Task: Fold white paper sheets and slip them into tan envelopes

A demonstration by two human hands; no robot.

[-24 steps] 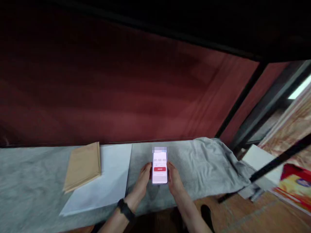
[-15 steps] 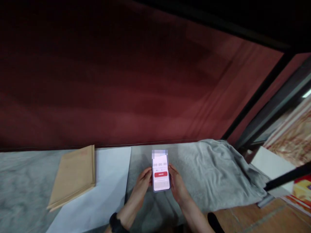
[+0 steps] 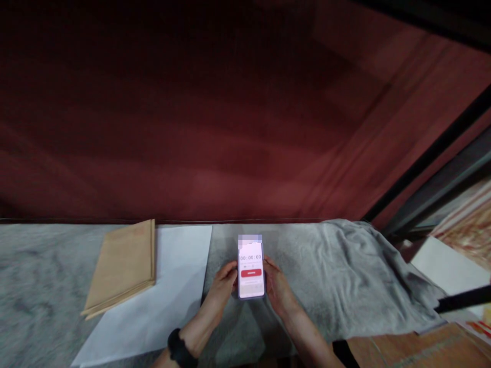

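A lit smartphone is held upright between my two hands, its screen facing me. On the screen are zeros like a timer and a red button. My left hand grips the phone's left edge, with a black watch on that wrist. Along the right edge, my right hand has its fingers closed on the phone; the fingertips behind it are hidden. Left of my hands, several stacked brown paper envelopes or bags lie partly over a large white sheet.
A grey cloth covers the surface beneath, bunched into folds at the right. Behind it rises a dark red fabric wall. At the right stand a dark slanting bar, a white box-like item and a tiled floor.
The view has shifted and levelled slightly. Both hands still hold the phone in nearly the same place, and its screen looks unchanged.
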